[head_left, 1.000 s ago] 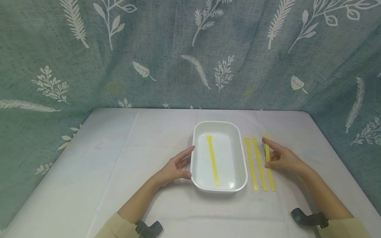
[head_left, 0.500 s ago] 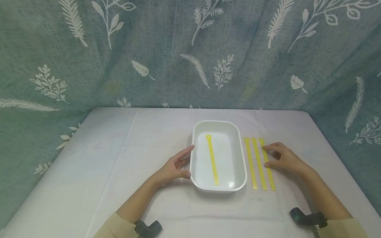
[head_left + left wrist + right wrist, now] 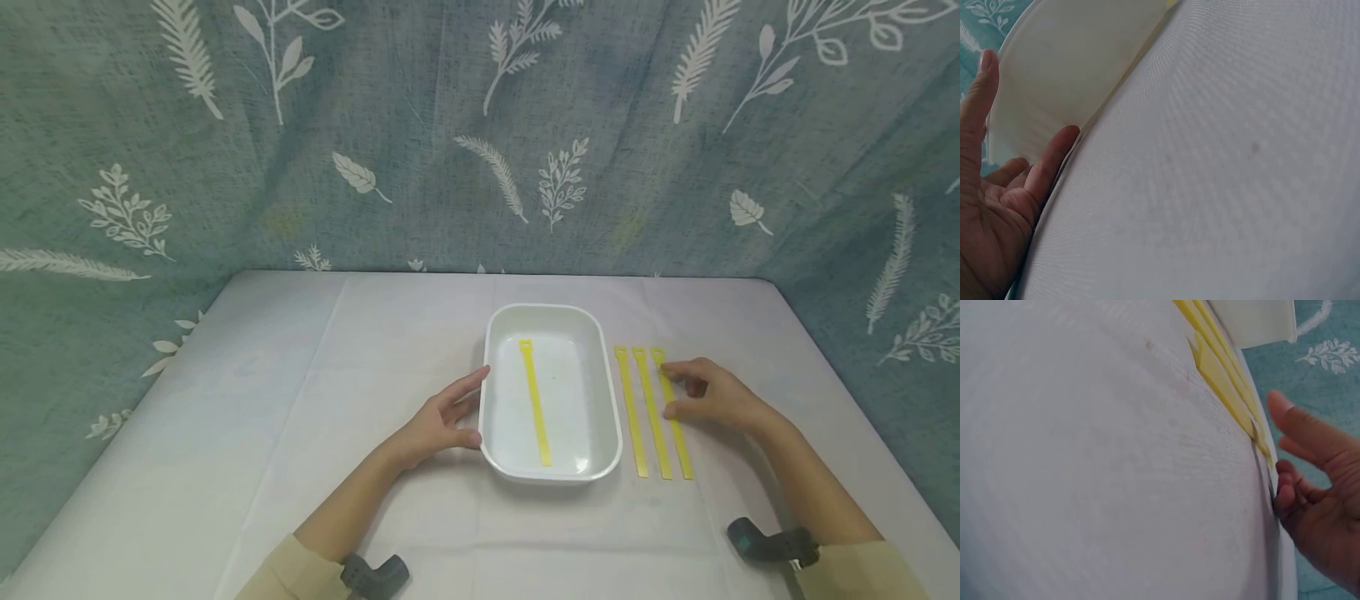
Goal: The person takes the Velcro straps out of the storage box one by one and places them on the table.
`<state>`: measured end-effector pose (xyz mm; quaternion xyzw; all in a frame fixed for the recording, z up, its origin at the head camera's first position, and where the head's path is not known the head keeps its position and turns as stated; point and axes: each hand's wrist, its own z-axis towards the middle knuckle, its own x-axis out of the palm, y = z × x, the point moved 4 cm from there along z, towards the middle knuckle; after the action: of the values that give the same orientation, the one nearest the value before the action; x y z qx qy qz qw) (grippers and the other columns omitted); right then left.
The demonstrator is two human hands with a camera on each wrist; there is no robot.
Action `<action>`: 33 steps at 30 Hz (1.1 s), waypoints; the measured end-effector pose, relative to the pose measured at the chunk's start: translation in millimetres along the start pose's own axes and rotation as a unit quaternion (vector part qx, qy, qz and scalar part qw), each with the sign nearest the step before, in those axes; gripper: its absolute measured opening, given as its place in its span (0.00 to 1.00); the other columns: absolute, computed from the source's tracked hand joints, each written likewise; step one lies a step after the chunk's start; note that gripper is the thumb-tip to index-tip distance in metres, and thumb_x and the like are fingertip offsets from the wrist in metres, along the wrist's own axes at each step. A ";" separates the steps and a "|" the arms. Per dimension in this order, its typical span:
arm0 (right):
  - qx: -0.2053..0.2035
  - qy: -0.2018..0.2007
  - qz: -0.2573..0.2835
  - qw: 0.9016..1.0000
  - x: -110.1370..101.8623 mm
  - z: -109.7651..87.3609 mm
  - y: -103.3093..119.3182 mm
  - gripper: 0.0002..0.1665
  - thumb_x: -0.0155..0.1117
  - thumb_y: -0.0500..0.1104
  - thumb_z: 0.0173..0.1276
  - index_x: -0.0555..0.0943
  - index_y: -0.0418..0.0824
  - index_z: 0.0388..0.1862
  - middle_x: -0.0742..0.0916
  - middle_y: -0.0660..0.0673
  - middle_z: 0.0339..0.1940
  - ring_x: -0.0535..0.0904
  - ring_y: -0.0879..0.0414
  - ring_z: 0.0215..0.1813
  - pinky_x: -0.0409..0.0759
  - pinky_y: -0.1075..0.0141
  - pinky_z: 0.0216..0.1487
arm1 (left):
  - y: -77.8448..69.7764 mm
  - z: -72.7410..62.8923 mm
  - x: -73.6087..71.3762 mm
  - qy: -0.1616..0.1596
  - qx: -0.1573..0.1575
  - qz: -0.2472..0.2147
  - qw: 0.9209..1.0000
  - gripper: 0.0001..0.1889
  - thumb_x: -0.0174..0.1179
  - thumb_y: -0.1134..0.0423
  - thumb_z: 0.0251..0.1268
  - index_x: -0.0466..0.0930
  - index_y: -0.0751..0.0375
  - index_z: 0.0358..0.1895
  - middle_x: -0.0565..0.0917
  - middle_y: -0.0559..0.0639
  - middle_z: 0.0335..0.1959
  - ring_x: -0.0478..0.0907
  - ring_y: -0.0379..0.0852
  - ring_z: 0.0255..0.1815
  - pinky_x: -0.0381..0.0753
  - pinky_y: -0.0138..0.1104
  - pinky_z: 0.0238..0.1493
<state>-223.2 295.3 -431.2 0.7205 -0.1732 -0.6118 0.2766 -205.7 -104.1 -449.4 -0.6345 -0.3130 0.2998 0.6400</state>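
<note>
My left hand (image 3: 438,425) touches the left side of a white rectangular tray (image 3: 581,392), fingers and thumb spread along its wall; the left wrist view shows the fingers beside that wall. One flat yellow strip (image 3: 536,408) with a slotted head lies inside the tray. To the tray's right, three similar strips lie roughly parallel: a left one (image 3: 633,421), a middle one (image 3: 654,421) and a right one (image 3: 681,446). My right hand (image 3: 716,400) is at the right strip, with index fingertip and thumb tip along it, well apart. The right wrist view shows this hand loosely bent.
A white cloth (image 3: 315,467) covers the table. Behind it hangs a blue-green curtain (image 3: 420,208) with white leaf patterns, which also runs along both sides. Dark wrist devices (image 3: 772,546) sit near both sleeves.
The right strip's head end has swung left, nearer the middle strip. My right hand's index finger has drawn back from its top. My left hand and the tray have stayed put.
</note>
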 end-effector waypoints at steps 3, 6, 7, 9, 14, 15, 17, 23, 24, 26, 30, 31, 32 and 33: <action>0.000 -0.002 0.020 1.000 -4.1 0.4 0.1 0.47 0.77 0.54 0.49 0.71 0.35 0.65 0.78 0.38 0.50 0.69 0.51 0.42 0.71 0.71 0.36 | 0.6 0.4 0.6 0.000 -0.001 -0.004 1.000 0.55 0.75 0.52 0.41 0.51 0.50 0.75 0.46 0.48 0.77 0.45 0.59 0.76 0.71 0.43 0.62; -0.010 0.000 0.040 0.999 -9.5 0.9 4.5 0.45 0.75 0.52 0.51 0.70 0.37 0.66 0.78 0.36 0.52 0.71 0.49 0.45 0.73 0.70 0.40 | 1.1 0.8 0.7 -0.004 -0.005 0.002 1.000 0.54 0.75 0.50 0.40 0.52 0.47 0.75 0.47 0.48 0.77 0.46 0.59 0.76 0.70 0.43 0.63; -0.014 0.002 0.046 0.999 -11.4 1.0 6.7 0.44 0.75 0.52 0.52 0.70 0.37 0.66 0.78 0.36 0.53 0.71 0.49 0.46 0.74 0.70 0.42 | 1.4 0.9 0.7 -0.005 -0.007 0.004 1.000 0.54 0.75 0.49 0.40 0.53 0.46 0.74 0.47 0.48 0.77 0.46 0.59 0.76 0.70 0.43 0.63; -0.026 0.011 0.059 0.998 -14.8 1.7 12.9 0.43 0.74 0.50 0.54 0.69 0.38 0.66 0.78 0.36 0.54 0.71 0.49 0.48 0.74 0.70 0.44 | 1.7 1.3 0.7 -0.008 -0.011 0.008 1.000 0.54 0.75 0.48 0.39 0.54 0.43 0.74 0.47 0.47 0.77 0.46 0.58 0.76 0.69 0.43 0.64; -0.059 0.036 0.089 0.994 -22.4 6.6 34.2 0.40 0.72 0.44 0.56 0.69 0.38 0.67 0.78 0.37 0.53 0.72 0.51 0.46 0.75 0.72 0.42 | 1.2 2.0 1.6 -0.007 -0.011 0.008 1.000 0.54 0.74 0.47 0.38 0.54 0.42 0.74 0.47 0.48 0.77 0.47 0.58 0.76 0.67 0.43 0.65; -0.066 0.039 0.094 0.993 -23.8 8.0 38.8 0.39 0.72 0.43 0.57 0.69 0.37 0.67 0.78 0.37 0.52 0.72 0.52 0.45 0.75 0.72 0.41 | 1.0 2.1 1.8 -0.007 -0.010 0.008 1.000 0.54 0.74 0.47 0.38 0.54 0.43 0.74 0.48 0.48 0.77 0.47 0.58 0.76 0.67 0.43 0.66; -0.077 0.043 0.106 0.990 -26.0 11.4 47.0 0.39 0.72 0.41 0.57 0.69 0.37 0.67 0.77 0.36 0.51 0.72 0.53 0.44 0.76 0.72 0.40 | 0.6 2.4 2.0 -0.005 -0.007 0.007 1.000 0.54 0.74 0.47 0.38 0.54 0.44 0.74 0.48 0.47 0.77 0.47 0.58 0.76 0.66 0.42 0.66; -0.105 0.052 0.139 0.983 -34.3 19.8 73.5 0.38 0.71 0.40 0.57 0.69 0.39 0.67 0.77 0.38 0.49 0.74 0.57 0.42 0.77 0.71 0.39 | 0.5 2.8 1.4 -0.005 -0.014 0.007 1.000 0.54 0.75 0.51 0.40 0.53 0.45 0.74 0.48 0.46 0.77 0.47 0.57 0.76 0.67 0.41 0.65; -0.109 0.053 0.143 0.982 -35.5 21.6 78.0 0.38 0.71 0.40 0.58 0.69 0.39 0.67 0.76 0.40 0.49 0.74 0.57 0.42 0.77 0.71 0.39 | 0.3 2.8 0.9 -0.005 -0.014 0.006 1.000 0.54 0.75 0.52 0.40 0.53 0.45 0.74 0.48 0.46 0.77 0.47 0.57 0.76 0.67 0.41 0.65; -0.115 0.060 0.148 0.980 -37.2 25.4 87.0 0.38 0.71 0.40 0.58 0.69 0.39 0.67 0.76 0.41 0.48 0.74 0.57 0.42 0.77 0.72 0.40 | -0.2 2.5 0.0 -0.006 -0.014 0.004 1.000 0.54 0.75 0.53 0.41 0.52 0.46 0.74 0.47 0.47 0.77 0.47 0.57 0.76 0.69 0.42 0.64; -0.122 0.082 0.148 0.978 -37.7 35.3 104.6 0.38 0.71 0.42 0.58 0.69 0.41 0.67 0.77 0.43 0.48 0.74 0.55 0.45 0.78 0.71 0.43 | -0.6 1.6 -1.0 -0.005 -0.012 0.000 1.000 0.54 0.75 0.53 0.41 0.52 0.48 0.75 0.47 0.48 0.77 0.46 0.58 0.76 0.69 0.41 0.64; -0.122 0.088 0.149 0.977 -37.5 37.6 109.1 0.38 0.71 0.42 0.58 0.69 0.42 0.68 0.77 0.43 0.49 0.74 0.54 0.46 0.78 0.70 0.44 | -0.4 1.5 -1.0 -0.004 -0.012 -0.001 1.000 0.55 0.75 0.53 0.41 0.51 0.49 0.75 0.47 0.48 0.77 0.46 0.58 0.76 0.70 0.41 0.64; -0.120 0.094 0.152 0.977 -37.3 39.7 113.6 0.38 0.71 0.43 0.58 0.68 0.42 0.68 0.76 0.42 0.50 0.74 0.54 0.47 0.78 0.70 0.44 | -0.1 1.6 -0.8 -0.004 -0.011 -0.002 1.000 0.55 0.75 0.52 0.41 0.51 0.49 0.75 0.47 0.49 0.77 0.46 0.58 0.76 0.70 0.41 0.64; -0.118 0.099 0.156 0.976 -37.1 41.7 117.6 0.38 0.71 0.43 0.58 0.68 0.43 0.68 0.76 0.41 0.51 0.74 0.53 0.47 0.79 0.69 0.45 | 0.3 1.8 -0.6 -0.003 -0.010 -0.002 1.000 0.55 0.75 0.52 0.40 0.51 0.49 0.75 0.47 0.48 0.77 0.46 0.58 0.76 0.70 0.40 0.63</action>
<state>-260.7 216.8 -334.4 0.7038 -0.1819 -0.5027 0.4678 -207.4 -103.5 -449.7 -0.6391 -0.3195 0.2974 0.6332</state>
